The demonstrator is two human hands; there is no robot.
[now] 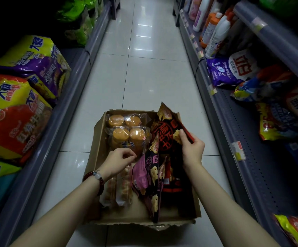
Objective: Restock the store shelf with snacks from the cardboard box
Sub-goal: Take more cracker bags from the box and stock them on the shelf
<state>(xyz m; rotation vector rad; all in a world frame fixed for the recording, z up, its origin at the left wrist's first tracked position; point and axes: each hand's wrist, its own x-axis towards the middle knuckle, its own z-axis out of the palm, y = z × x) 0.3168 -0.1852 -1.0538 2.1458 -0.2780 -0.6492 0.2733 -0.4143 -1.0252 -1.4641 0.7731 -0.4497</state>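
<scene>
An open cardboard box [98, 150] sits on the aisle floor in front of me. It holds clear packs of round yellow cakes [125, 129] at the far end and dark cracker bags [150, 175] in the middle. My right hand [192, 149] grips a black-and-red cracker bag [166, 129], tilted up at the box's right side. Over the middle of the box is my left hand [118, 160], with its fingers curled; fingertips sit at the edge of a clear pack, and I cannot tell whether they pinch it. A bead bracelet is on the left wrist.
Grey shelves line both sides of the white-tiled aisle [144, 68]. The left shelf [69, 90] carries large noodle multipacks [14, 111]. The right shelf [233, 132] carries detergent bags [233, 68], bottles [216, 32] and bright packets [276, 120].
</scene>
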